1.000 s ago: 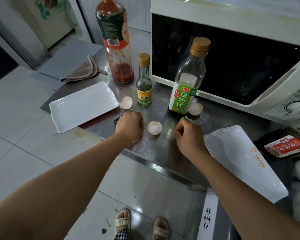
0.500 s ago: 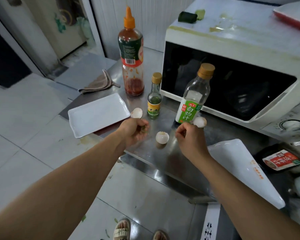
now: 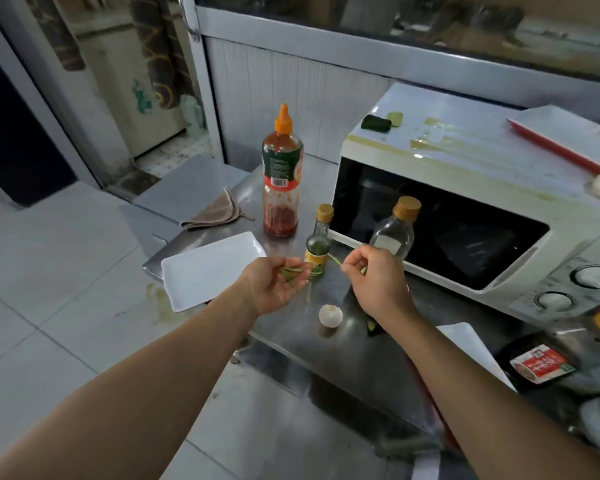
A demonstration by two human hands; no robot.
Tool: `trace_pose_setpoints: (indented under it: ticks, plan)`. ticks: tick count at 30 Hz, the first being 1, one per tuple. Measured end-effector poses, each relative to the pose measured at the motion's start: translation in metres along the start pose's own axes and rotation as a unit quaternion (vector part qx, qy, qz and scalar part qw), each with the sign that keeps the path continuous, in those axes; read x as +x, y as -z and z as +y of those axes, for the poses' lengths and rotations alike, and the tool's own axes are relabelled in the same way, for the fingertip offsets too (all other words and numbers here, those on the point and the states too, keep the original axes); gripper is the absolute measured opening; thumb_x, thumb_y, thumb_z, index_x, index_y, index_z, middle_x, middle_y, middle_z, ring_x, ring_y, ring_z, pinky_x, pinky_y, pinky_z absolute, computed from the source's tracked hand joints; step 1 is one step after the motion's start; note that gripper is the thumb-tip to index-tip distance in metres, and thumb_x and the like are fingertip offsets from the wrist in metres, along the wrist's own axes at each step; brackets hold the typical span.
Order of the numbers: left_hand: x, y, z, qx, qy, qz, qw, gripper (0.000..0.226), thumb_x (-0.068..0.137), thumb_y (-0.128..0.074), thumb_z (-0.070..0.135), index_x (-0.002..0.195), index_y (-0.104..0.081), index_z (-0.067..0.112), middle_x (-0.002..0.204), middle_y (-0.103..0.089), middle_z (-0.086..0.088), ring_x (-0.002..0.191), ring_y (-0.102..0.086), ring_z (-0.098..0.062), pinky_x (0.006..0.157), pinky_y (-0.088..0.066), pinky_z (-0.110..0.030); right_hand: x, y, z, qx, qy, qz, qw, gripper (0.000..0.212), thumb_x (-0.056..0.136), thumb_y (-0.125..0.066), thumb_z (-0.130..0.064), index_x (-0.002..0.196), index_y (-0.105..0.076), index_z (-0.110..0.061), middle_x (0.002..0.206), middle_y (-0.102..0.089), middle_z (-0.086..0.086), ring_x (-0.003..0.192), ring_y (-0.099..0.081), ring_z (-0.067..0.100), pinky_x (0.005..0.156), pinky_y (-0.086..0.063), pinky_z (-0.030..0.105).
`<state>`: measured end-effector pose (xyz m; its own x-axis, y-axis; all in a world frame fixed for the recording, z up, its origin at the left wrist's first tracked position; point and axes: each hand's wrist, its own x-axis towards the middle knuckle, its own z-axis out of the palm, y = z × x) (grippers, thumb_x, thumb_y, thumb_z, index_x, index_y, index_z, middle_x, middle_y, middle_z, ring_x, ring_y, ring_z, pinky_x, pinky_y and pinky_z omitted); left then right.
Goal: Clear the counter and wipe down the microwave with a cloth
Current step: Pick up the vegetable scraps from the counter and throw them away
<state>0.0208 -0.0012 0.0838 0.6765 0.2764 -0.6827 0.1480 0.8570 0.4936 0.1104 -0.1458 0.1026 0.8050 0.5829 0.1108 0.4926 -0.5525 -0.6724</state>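
Note:
My left hand [image 3: 274, 287] is raised over the steel counter [image 3: 329, 355], palm up, cupping green vegetable scraps [image 3: 291, 271]. My right hand [image 3: 374, 278] pinches a thin green stem [image 3: 336, 261] just right of it. An eggshell half [image 3: 330, 315] lies on the counter below my hands. The white microwave [image 3: 465, 202] stands at the right, with yellowish stains on its top. A folded brown cloth [image 3: 215, 213] lies at the counter's far left corner.
A chili sauce bottle [image 3: 281, 178], a small green bottle [image 3: 317, 249] and a clear vinegar bottle [image 3: 394, 230] stand before the microwave. White trays lie at the left [image 3: 208, 268] and right [image 3: 471, 344]. A red-edged tray [image 3: 561, 136] and scraps sit on the microwave. A red packet [image 3: 541, 363] lies far right.
Both hands lifted off the counter with green scraps. My left hand turned palm up. The view tilted upward, showing the microwave top.

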Motion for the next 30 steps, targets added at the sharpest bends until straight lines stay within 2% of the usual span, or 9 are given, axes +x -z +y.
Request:
trace_pose_setpoints:
  ticks: [3,7,9,12,16,19,22,26,30]
  plan:
    - [-0.004,-0.001,0.004,-0.018,0.004,-0.011,1.0,0.043,0.102,-0.027,0.022,0.084,-0.059,0.0,0.078,-0.069,-0.017,0.081,-0.063,-0.025,0.067,-0.055,-0.028,0.003,0.001,-0.009,0.007,0.022,-0.002,1.0,0.008,0.084,-0.065,-0.007,0.078,-0.065,-0.013,0.065,-0.054,-0.011,0.06,-0.05,0.002,0.054,-0.037,0.009]
    - [-0.004,-0.001,0.005,-0.018,0.009,-0.02,1.0,0.05,0.103,-0.022,0.029,0.095,-0.059,-0.003,0.097,-0.064,-0.02,0.089,-0.062,-0.028,0.087,-0.047,-0.032,0.008,-0.003,-0.023,0.016,0.046,-0.023,0.999,0.008,0.083,-0.065,-0.004,0.08,-0.069,-0.011,0.067,-0.058,-0.011,0.059,-0.051,-0.002,0.056,-0.04,0.003]
    - [-0.003,-0.001,0.004,-0.02,0.014,-0.023,0.999,0.052,0.103,-0.021,0.033,0.095,-0.058,-0.003,0.099,-0.063,-0.02,0.09,-0.061,-0.029,0.092,-0.044,-0.033,0.01,-0.008,-0.029,0.004,0.062,-0.046,0.997,0.01,0.083,-0.065,-0.003,0.084,-0.071,-0.011,0.076,-0.064,-0.006,0.065,-0.055,0.0,0.064,-0.044,0.008]
    - [-0.002,0.001,0.003,-0.009,0.02,-0.026,0.999,0.055,0.103,-0.021,0.035,0.096,-0.059,-0.003,0.097,-0.063,-0.019,0.088,-0.061,-0.027,0.096,-0.043,-0.033,0.01,-0.015,-0.034,-0.012,0.071,-0.07,0.995,0.014,0.084,-0.063,-0.003,0.088,-0.072,-0.013,0.086,-0.07,0.0,0.077,-0.062,0.01,0.075,-0.053,0.026]
    - [-0.001,0.003,0.003,-0.019,0.026,-0.037,0.999,0.056,0.102,-0.02,0.038,0.103,-0.06,-0.002,0.097,-0.065,-0.017,0.088,-0.061,-0.025,0.105,-0.038,-0.035,0.01,-0.021,-0.038,-0.022,0.077,-0.079,0.994,0.013,0.083,-0.064,-0.002,0.087,-0.071,-0.012,0.091,-0.07,0.003,0.082,-0.065,0.014,0.078,-0.055,0.032]
    - [0.0,0.005,0.002,-0.029,0.031,-0.054,0.998,0.059,0.102,-0.02,0.039,0.1,-0.062,-0.003,0.092,-0.069,-0.018,0.089,-0.063,-0.026,0.101,-0.042,-0.036,0.01,-0.025,-0.04,-0.014,0.091,-0.082,0.992,0.012,0.082,-0.066,-0.002,0.086,-0.069,-0.012,0.085,-0.069,0.001,0.077,-0.063,0.012,0.073,-0.056,0.03]
    - [0.001,0.008,0.003,-0.03,0.031,-0.057,0.997,0.061,0.102,-0.02,0.039,0.103,-0.061,-0.005,0.097,-0.067,-0.022,0.089,-0.063,-0.027,0.096,-0.044,-0.035,0.012,-0.026,-0.037,-0.011,0.092,-0.074,0.993,0.013,0.081,-0.067,-0.003,0.089,-0.067,-0.013,0.085,-0.067,-0.001,0.07,-0.057,0.007,0.067,-0.05,0.02]
    - [0.004,0.01,0.004,-0.013,0.02,-0.036,0.999,0.055,0.103,-0.021,0.038,0.098,-0.059,-0.001,0.083,-0.069,-0.021,0.067,-0.069,-0.027,0.077,-0.049,-0.033,0.014,-0.022,-0.023,-0.029,0.083,-0.055,0.995,0.017,0.08,-0.07,-0.008,0.096,-0.066,-0.014,0.087,-0.065,-0.002,0.074,-0.054,0.009,0.073,-0.05,0.027]
    - [0.007,0.014,0.002,-0.022,0.015,-0.043,0.999,0.049,0.103,-0.025,0.034,0.095,-0.058,0.0,0.076,-0.069,-0.018,0.061,-0.069,-0.023,0.074,-0.05,-0.031,0.01,-0.021,-0.002,-0.052,0.048,-0.063,0.995,0.026,0.079,-0.068,-0.007,0.103,-0.063,-0.014,0.101,-0.064,0.001,0.089,-0.056,0.015,0.082,-0.049,0.032]
